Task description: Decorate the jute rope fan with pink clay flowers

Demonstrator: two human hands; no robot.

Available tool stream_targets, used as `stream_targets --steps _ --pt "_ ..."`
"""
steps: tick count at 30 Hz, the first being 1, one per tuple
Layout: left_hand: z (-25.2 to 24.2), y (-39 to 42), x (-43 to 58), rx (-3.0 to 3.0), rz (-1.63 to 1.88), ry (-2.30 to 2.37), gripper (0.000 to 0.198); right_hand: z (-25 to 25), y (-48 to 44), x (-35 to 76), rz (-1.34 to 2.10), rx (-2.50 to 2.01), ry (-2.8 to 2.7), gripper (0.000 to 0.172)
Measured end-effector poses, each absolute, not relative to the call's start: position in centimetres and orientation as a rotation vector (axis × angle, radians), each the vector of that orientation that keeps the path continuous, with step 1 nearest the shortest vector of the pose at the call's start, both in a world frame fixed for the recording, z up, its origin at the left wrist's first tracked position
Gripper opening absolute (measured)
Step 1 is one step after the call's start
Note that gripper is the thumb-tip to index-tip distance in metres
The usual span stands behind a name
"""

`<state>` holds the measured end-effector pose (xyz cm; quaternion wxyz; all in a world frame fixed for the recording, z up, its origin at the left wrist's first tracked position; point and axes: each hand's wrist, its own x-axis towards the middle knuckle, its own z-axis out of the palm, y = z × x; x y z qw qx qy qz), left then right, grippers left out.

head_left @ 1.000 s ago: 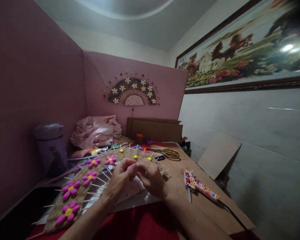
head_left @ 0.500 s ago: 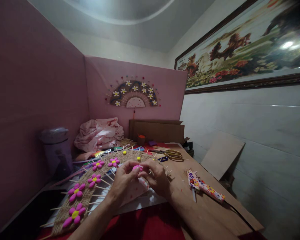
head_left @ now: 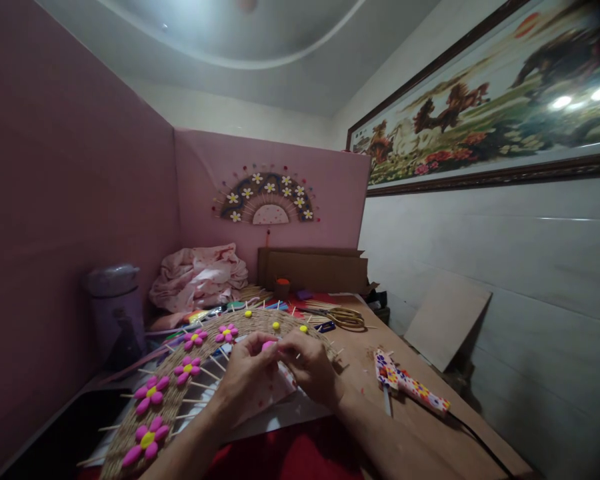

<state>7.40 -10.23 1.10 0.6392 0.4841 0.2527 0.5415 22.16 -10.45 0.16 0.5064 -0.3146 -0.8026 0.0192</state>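
Observation:
My left hand (head_left: 247,367) is closed, pinching a small lump of pink modelling clay (head_left: 269,346) between thumb and fingers. Against the lump's right side are the fingertips of my right hand (head_left: 307,370), also drawn together in a pinch. Both hands are held over a fan-shaped piece (head_left: 167,383) of coiled twine with thin wooden sticks poking out of its edges. Pink five-petal clay flowers (head_left: 151,395) with yellow centres sit along its left side. Single yellow clay dots (head_left: 276,326) lie on its top. A pale, red-specked half-round at its base is partly hidden by my hands.
A flower-patterned glue gun (head_left: 413,385) with a cord lies on the right of the table (head_left: 350,360). Gold-handled scissors (head_left: 345,318) rest behind my hands. A lidded cup (head_left: 114,313), crumpled pink cloth (head_left: 200,277) and cardboard (head_left: 315,270) stand at the back.
The view has tilted up slightly, so the table things appear lower. My hands stay together at the pink clay, and more of the lump is covered by fingers.

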Motion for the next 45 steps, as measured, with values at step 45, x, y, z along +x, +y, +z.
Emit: stream_targets --steps 45 --pt "0.1 -9.3 6.6 1.375 1.329 0.775 0.028 -0.1 -10.1 22.1 0.138 -0.784 -1.963 0.011"
